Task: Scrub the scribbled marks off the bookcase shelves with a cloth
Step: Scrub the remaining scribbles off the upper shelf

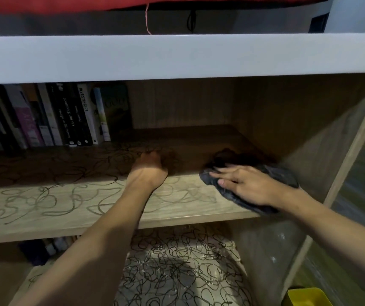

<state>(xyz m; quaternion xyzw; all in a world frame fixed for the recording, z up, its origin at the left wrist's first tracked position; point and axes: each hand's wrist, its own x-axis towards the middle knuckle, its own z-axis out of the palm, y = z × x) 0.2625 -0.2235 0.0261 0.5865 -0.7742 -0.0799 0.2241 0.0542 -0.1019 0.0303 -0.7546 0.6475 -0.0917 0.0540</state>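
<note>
The row of books (44,115) stands at the far left of the middle shelf (71,219), and its left end is cut off by the frame edge; about a dozen spines can be seen, but the shadow makes an exact count not possible. Only a few titles are readable. The scribbled marks (44,202) cover the shelf board in front of the books, and they become hard to see in the dark back part. Right of the books, the left hand (149,168) rests on the shelf with its fingers curled under; they reach into the shadow, so I cannot tell if they hold something. Further right, the right hand (241,184) lies flat with straight fingers on a dark cloth (283,175), pressing it on the right end of the same shelf, next to the side panel (340,138) of the bookcase. The part of the board beside the cloth shows only faint marks. The hand covers the middle of the cloth, and its back part disappears in the shadow. Below the middle shelf, a lower shelf (177,268) has dense black scribbles; both forearms hide part of it. At the bottom right, a yellow container (305,297) is cut off by the frame. Counted: two hands, one cloth, two scribbled shelves
</note>
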